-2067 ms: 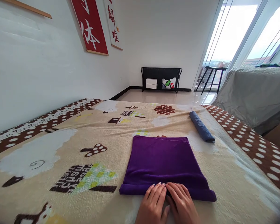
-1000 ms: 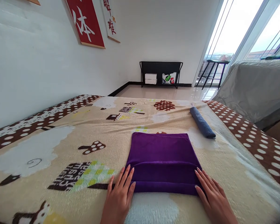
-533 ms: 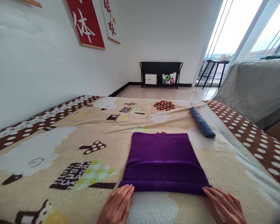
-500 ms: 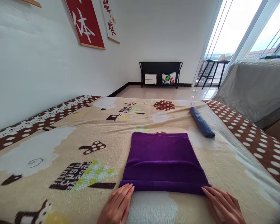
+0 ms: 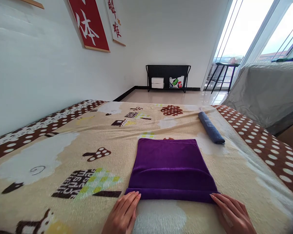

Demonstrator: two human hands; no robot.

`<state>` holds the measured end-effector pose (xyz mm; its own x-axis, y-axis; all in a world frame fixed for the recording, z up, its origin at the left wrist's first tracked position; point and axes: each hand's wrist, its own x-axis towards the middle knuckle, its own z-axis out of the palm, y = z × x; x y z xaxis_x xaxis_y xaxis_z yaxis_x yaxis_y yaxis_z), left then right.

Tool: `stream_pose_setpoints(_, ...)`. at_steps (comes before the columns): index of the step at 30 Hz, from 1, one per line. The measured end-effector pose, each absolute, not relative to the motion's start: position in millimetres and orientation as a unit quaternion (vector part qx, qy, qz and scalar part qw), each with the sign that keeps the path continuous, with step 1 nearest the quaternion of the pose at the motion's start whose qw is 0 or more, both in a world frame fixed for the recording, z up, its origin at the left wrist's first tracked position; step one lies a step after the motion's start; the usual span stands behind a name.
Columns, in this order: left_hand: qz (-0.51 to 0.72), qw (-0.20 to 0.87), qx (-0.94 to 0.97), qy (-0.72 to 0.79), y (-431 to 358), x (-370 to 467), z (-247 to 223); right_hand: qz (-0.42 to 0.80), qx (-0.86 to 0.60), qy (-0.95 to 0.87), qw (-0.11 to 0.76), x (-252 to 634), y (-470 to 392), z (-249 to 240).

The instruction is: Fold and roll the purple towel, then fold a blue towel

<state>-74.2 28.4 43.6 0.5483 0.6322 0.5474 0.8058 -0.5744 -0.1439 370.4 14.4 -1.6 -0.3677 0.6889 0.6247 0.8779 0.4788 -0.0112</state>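
A purple towel (image 5: 172, 162) lies spread on the bed, its near edge turned over into a narrow flat strip. At the near left corner of that strip, my left hand (image 5: 124, 211) has its fingers closed together on the cloth. My right hand (image 5: 233, 213) grips the near right corner in the same way. Both thumbs are mostly hidden beneath the fingers. A low crease runs across the middle of the towel.
A rolled blue-grey towel (image 5: 211, 127) lies to the right on the patterned cream blanket (image 5: 70, 152). Beyond the bed stands a black rack (image 5: 168, 71) holding white boxes. A grey covered piece of furniture (image 5: 271, 91) and a black stool (image 5: 222, 74) are at the right.
Almost nothing differs. My right hand has shifted very slightly left with the towel's corner; my left hand keeps its place.
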Motion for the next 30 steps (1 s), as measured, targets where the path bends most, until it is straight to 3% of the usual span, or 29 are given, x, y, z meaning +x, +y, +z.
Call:
stream_pose_setpoints(17, -0.281, 0.18, -0.824, -0.458, 44, -55, 44, -0.207, -0.481, -0.808, 0.27, 365, 33, 0)
stream_pose_setpoints(30, -0.312, 0.175, -0.795, -0.49, 60, -41, 46, -0.131, -0.548, -0.778, 0.279, 337, 53, 25)
